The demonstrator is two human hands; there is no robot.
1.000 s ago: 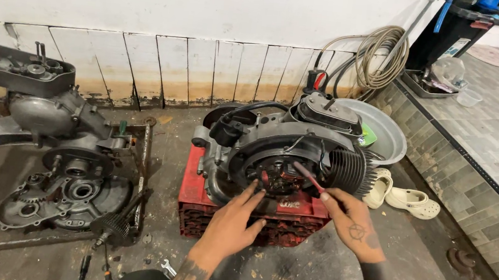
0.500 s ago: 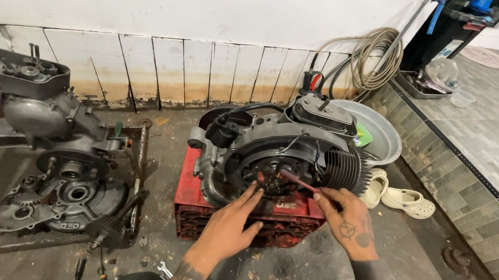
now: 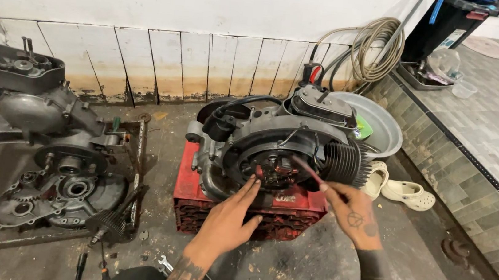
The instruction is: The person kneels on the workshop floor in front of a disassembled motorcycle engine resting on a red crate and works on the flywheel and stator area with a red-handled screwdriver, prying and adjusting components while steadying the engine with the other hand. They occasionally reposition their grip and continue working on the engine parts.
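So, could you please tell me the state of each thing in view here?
Engine: side cover off, sitting on the crate.
Red crate: on the floor, bearing the engine.
Left hand: open, fingertips at the engine's lower rim.
Right hand: pinching a thin red tool.
Red tool: tip inside the engine.
Second engine case: opened, gears exposed.
Basin: upright behind the engine.

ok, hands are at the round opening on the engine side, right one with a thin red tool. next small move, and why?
Probably ease the red tool tip a little deeper into the opening on the engine. The right hand holds it angled at the red-and-copper parts inside, the tip at the opening. The left hand is fingers-out below the rim, placed to steady the engine on the red crate.
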